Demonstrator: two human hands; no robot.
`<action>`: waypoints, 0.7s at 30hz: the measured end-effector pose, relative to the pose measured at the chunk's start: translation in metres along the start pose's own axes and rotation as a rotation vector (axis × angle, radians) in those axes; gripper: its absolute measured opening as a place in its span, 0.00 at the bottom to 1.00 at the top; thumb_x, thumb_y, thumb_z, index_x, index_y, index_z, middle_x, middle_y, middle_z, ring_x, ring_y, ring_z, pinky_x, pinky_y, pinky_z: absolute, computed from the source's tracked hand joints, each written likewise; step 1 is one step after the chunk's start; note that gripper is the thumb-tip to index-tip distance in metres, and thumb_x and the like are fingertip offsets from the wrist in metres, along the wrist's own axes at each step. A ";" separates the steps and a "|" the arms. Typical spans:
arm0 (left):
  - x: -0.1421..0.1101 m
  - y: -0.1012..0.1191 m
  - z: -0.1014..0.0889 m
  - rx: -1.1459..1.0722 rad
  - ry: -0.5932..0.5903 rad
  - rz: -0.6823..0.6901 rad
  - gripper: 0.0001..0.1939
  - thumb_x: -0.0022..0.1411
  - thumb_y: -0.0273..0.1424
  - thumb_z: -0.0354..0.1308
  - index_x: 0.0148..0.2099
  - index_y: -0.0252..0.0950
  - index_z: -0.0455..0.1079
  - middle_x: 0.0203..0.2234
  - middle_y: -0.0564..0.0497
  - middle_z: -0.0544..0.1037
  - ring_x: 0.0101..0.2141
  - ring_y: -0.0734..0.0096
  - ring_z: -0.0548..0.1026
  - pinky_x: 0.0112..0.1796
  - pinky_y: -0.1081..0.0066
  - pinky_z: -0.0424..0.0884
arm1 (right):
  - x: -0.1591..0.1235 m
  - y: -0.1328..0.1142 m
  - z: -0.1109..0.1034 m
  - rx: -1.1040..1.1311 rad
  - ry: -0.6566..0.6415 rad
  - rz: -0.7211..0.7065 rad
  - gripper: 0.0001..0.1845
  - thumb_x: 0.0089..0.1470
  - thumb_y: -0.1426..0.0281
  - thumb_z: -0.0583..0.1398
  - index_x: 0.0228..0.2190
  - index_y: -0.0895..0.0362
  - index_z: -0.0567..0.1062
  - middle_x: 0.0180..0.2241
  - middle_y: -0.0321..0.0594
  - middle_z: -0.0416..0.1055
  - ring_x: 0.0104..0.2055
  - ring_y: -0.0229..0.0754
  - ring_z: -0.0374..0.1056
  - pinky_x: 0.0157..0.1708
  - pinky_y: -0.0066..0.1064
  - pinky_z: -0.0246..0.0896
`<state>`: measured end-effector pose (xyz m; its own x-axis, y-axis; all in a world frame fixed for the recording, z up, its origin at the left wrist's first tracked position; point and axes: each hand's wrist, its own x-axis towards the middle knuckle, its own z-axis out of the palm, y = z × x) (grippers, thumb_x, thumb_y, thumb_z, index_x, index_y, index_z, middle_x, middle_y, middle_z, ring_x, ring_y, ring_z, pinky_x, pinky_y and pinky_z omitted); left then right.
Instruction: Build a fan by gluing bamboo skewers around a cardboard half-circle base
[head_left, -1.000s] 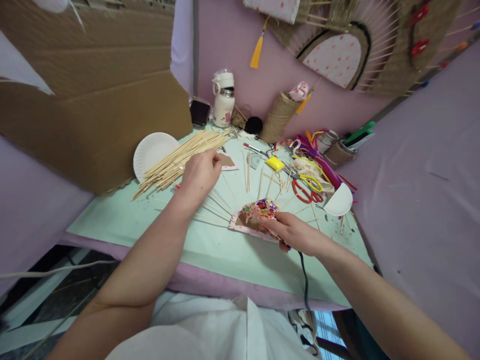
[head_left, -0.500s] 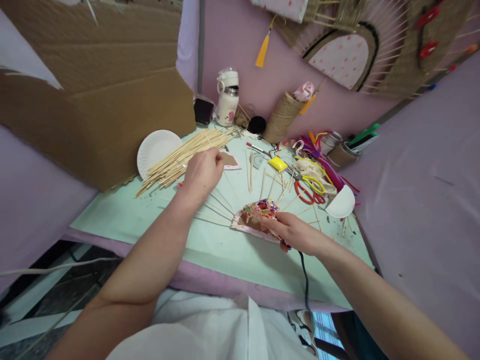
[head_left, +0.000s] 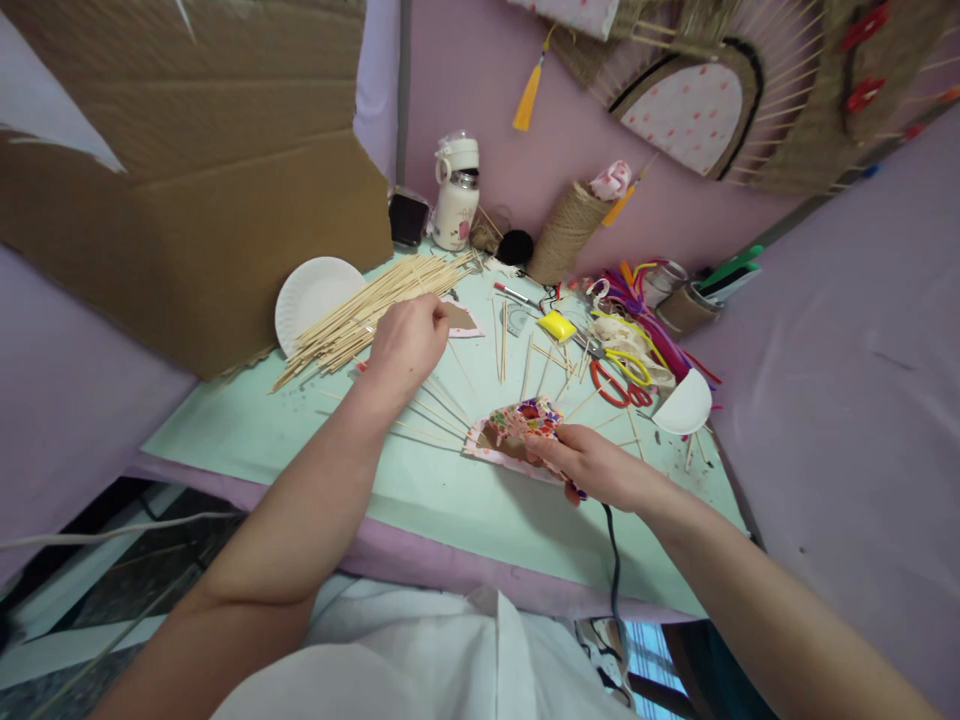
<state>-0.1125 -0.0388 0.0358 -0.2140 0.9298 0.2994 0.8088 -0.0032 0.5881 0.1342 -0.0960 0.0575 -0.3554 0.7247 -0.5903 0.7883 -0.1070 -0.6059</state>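
My right hand (head_left: 600, 462) is wrapped round a floral-patterned glue gun (head_left: 531, 412), with a dark cord running down from it over the table's front edge. Under the glue gun lies a cardboard half-round (head_left: 501, 455) edged in pink-dotted material. Thin sticks (head_left: 431, 408) fan out from that piece on the table. My left hand (head_left: 411, 338) is closed in a pinch above the table, beside a pile of bamboo skewers (head_left: 375, 305); whatever its fingertips hold is hidden. Just beyond its fingers lies another cardboard piece (head_left: 463, 318) with a dotted edge.
Scissors with red handles (head_left: 619, 384), a yellow packet (head_left: 556, 326) and purple pipe cleaners (head_left: 626, 305) lie at the right. A white bottle (head_left: 455, 195) and a twine-wrapped tube (head_left: 568, 232) stand at the back. A paper plate (head_left: 315, 285) and large cardboard (head_left: 277, 230) are at left.
Both hands keep almost the same place and grip. The view has shifted very slightly.
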 end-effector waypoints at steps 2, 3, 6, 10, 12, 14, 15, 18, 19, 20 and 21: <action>0.000 0.000 0.000 -0.004 -0.002 -0.005 0.10 0.58 0.26 0.52 0.35 0.37 0.76 0.33 0.45 0.81 0.36 0.59 0.76 0.39 0.66 0.68 | -0.001 0.000 0.000 -0.008 -0.003 -0.005 0.28 0.56 0.42 0.51 0.26 0.55 0.65 0.21 0.30 0.57 0.19 0.35 0.64 0.21 0.27 0.55; 0.000 -0.001 0.001 -0.004 -0.002 -0.004 0.10 0.58 0.26 0.52 0.35 0.37 0.76 0.33 0.45 0.81 0.36 0.59 0.76 0.39 0.66 0.68 | -0.002 0.000 0.000 -0.009 -0.002 -0.008 0.28 0.56 0.42 0.51 0.27 0.55 0.66 0.21 0.30 0.57 0.19 0.35 0.64 0.21 0.27 0.55; 0.000 -0.003 0.002 0.005 0.002 0.007 0.10 0.59 0.27 0.52 0.36 0.37 0.76 0.33 0.45 0.81 0.36 0.59 0.76 0.39 0.66 0.68 | -0.004 0.000 0.000 -0.008 -0.002 -0.010 0.28 0.56 0.43 0.52 0.27 0.56 0.66 0.21 0.29 0.56 0.18 0.35 0.64 0.21 0.27 0.55; 0.001 -0.003 0.003 0.010 -0.004 0.010 0.11 0.59 0.28 0.52 0.36 0.37 0.76 0.34 0.45 0.81 0.36 0.58 0.76 0.39 0.65 0.68 | -0.004 -0.001 -0.001 -0.005 -0.002 -0.009 0.28 0.55 0.42 0.52 0.26 0.55 0.65 0.21 0.29 0.55 0.18 0.35 0.64 0.20 0.27 0.54; 0.000 -0.003 0.002 -0.003 -0.004 0.015 0.10 0.59 0.27 0.52 0.36 0.37 0.76 0.33 0.45 0.81 0.36 0.59 0.76 0.40 0.66 0.68 | -0.004 -0.001 -0.001 0.001 0.000 -0.009 0.29 0.55 0.41 0.52 0.25 0.55 0.65 0.21 0.29 0.54 0.18 0.35 0.63 0.21 0.28 0.54; 0.000 -0.003 0.002 -0.019 -0.002 0.016 0.10 0.59 0.27 0.52 0.36 0.37 0.76 0.33 0.45 0.80 0.36 0.59 0.76 0.40 0.66 0.68 | -0.004 -0.001 -0.001 0.004 -0.008 -0.007 0.30 0.54 0.40 0.52 0.26 0.55 0.65 0.21 0.29 0.54 0.18 0.35 0.64 0.21 0.28 0.55; 0.000 -0.003 0.002 -0.023 -0.003 0.015 0.10 0.59 0.27 0.52 0.36 0.37 0.76 0.33 0.45 0.80 0.36 0.59 0.76 0.40 0.66 0.68 | -0.004 -0.001 -0.001 0.004 -0.012 -0.004 0.30 0.54 0.40 0.52 0.26 0.55 0.66 0.21 0.29 0.54 0.19 0.36 0.64 0.21 0.28 0.55; 0.000 -0.003 0.003 -0.021 -0.004 0.011 0.10 0.58 0.26 0.52 0.36 0.37 0.76 0.33 0.45 0.80 0.36 0.58 0.76 0.40 0.65 0.68 | -0.004 0.001 -0.001 0.007 -0.010 -0.004 0.30 0.54 0.40 0.52 0.26 0.55 0.66 0.21 0.29 0.54 0.19 0.36 0.64 0.21 0.27 0.56; 0.000 -0.003 0.003 -0.018 -0.005 0.012 0.10 0.58 0.26 0.52 0.35 0.37 0.76 0.33 0.45 0.80 0.36 0.58 0.76 0.40 0.65 0.68 | -0.004 0.002 -0.001 0.011 -0.007 -0.008 0.30 0.54 0.41 0.52 0.26 0.55 0.66 0.21 0.29 0.55 0.19 0.35 0.64 0.21 0.27 0.56; 0.000 -0.003 0.003 -0.015 -0.007 0.014 0.10 0.58 0.26 0.52 0.35 0.36 0.76 0.33 0.44 0.80 0.36 0.57 0.76 0.40 0.65 0.68 | -0.003 0.003 -0.001 0.015 -0.006 -0.013 0.29 0.54 0.41 0.52 0.26 0.55 0.67 0.21 0.29 0.55 0.18 0.35 0.64 0.20 0.27 0.55; 0.000 -0.003 0.003 -0.011 -0.008 0.016 0.10 0.58 0.26 0.52 0.35 0.36 0.76 0.33 0.44 0.80 0.36 0.57 0.76 0.40 0.64 0.68 | -0.003 0.003 -0.001 0.017 -0.008 -0.017 0.29 0.55 0.42 0.52 0.27 0.55 0.67 0.21 0.29 0.55 0.18 0.35 0.64 0.20 0.27 0.55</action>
<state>-0.1138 -0.0375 0.0318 -0.1964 0.9326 0.3028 0.8060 -0.0223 0.5915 0.1382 -0.0980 0.0579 -0.3727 0.7207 -0.5845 0.7736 -0.1065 -0.6246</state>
